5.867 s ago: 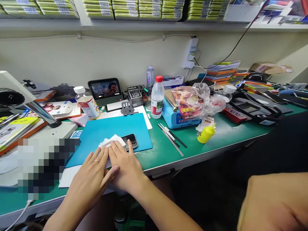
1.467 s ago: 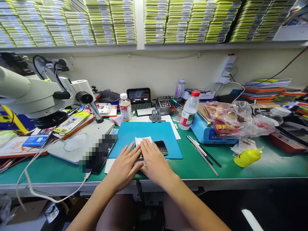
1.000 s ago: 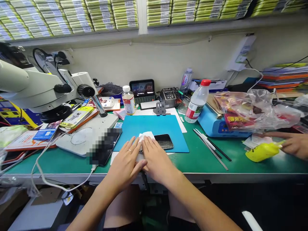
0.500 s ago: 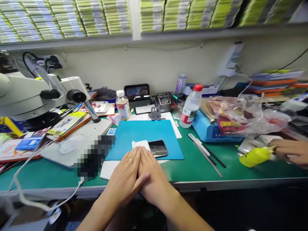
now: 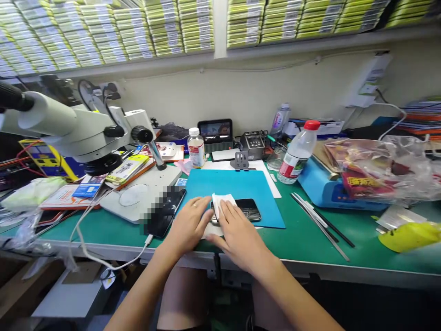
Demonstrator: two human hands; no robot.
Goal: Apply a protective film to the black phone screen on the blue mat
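Your right hand (image 5: 239, 226) lies palm down with its fingers together and outstretched, the fingertips flat on a folded white tissue or cloth (image 5: 224, 198) and the thumb spread away toward the tabletop's front edge. Your left hand (image 5: 191, 220) is open and loosely curved, its fingertips and thumb just beside the left edge of that white piece; whether they touch it, you cannot tell. Beneath the white piece is a dark, glossy, rounded rectangular phone (image 5: 254, 209), lying sideways on a flat blue mat (image 5: 223, 180) near the front edge of the green tabletop (image 5: 275, 246), its right end uncovered. Left of the mat, a black rectangular phone (image 5: 169, 215), partly pixelated, has a white cable (image 5: 113, 266) at its near end. Farther toward the tabletop's left edge stands a white microscope (image 5: 77, 125) with a black lens ring. Right of the mat lie thin silver, white and black rods (image 5: 319, 220), and a yellow plastic squeeze bottle (image 5: 409, 236) rests near the front edge farther right. Behind the rods, a clear plastic bottle with a red cap (image 5: 296, 156) stands just beside a light-blue box-shaped device (image 5: 319, 191).
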